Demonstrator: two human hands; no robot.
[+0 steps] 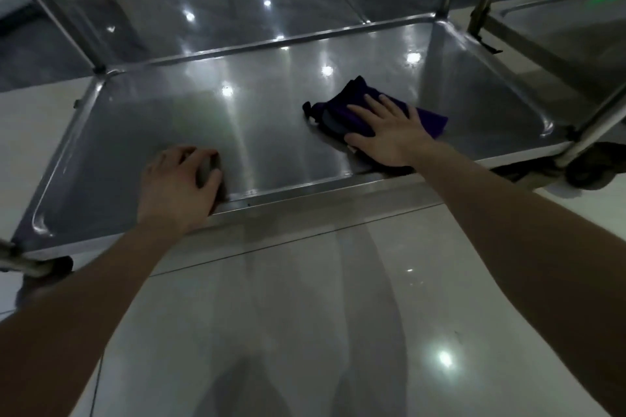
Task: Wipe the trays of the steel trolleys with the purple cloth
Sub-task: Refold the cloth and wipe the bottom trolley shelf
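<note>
1. Left hand (179, 179), nearest me, clenches the tray (135, 131) rim.
2. Right hand (389, 131), fingers spread, presses flat on the purple cloth (342, 101); nothing is gripped.
3. Cloth under my palm: likely soft, light; steel slippery, so press centrally.

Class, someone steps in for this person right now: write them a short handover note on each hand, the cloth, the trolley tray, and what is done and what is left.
Right hand: flat, fingers spread, pressing the purple cloth onto the tray floor, right of centre.
Left hand: curled over the tray's near rim, steadying the trolley.
Tray: low, near the tiled floor; shiny all over, so the wiped part cannot be told.
A second trolley stands at the right, untouched now.
Left: finish this tray, then wipe the other trays.
</note>
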